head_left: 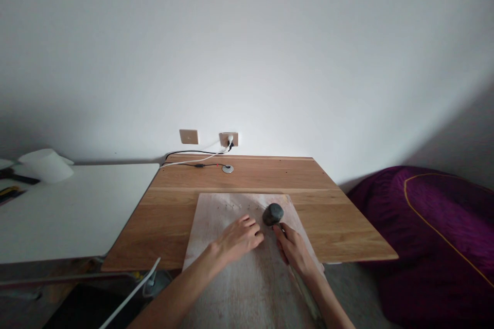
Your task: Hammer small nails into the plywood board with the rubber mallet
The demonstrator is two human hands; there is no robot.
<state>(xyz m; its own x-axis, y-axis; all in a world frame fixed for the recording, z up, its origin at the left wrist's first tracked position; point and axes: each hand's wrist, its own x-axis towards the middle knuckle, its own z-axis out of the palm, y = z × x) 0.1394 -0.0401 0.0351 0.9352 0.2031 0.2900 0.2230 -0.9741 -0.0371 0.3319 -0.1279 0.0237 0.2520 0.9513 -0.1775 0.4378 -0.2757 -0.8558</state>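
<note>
Dark grey is the head of the mallet (273,214), and I see it over the far right part of the whitish board (231,288). The person's right hand (292,248) holds this mallet: its fingers are folded around the handle, close under the head. So the head is located just beyond the fingers, and the rest of the handle runs back toward the person.

The left hand (242,236) is over the board, to the left of the mallet and near to it, with a gap between them. Its fingers are bent inward, with the back of the hand upward; whether they pinch some small thing, I cannot tell from my distant place.

Just beyond the left hand, small nails (233,206) stand in a row near the far edge of the board. The mallet's head is at the right end of this row; whether it touches a nail or the board, I cannot tell.

Under the board is the wooden table (347,221). At its far side, cables (199,165) run to the wall socket (235,140). On the left I notice a white table (88,211) with a white paper roll (46,165), and on the right a purple cover (378,216) with a yellow line.
</note>
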